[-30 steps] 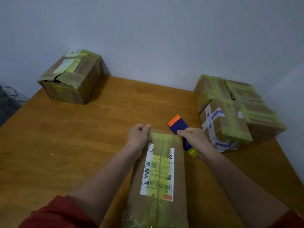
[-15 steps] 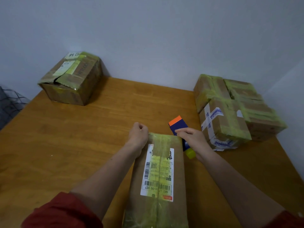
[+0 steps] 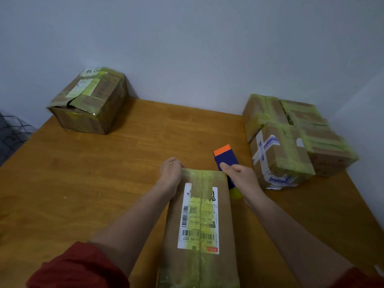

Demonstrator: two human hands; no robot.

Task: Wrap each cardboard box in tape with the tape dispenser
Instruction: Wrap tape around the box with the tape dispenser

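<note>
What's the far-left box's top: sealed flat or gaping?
Gaping: the far-left box shows a dark gap where its taped top flaps lift apart.

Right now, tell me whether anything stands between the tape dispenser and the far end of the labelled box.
Nothing visible does. The right hand holds the tape dispenser beside the far right corner of the labelled box; the left hand grips its far left corner. The taped boxes stand apart to the right.
</note>
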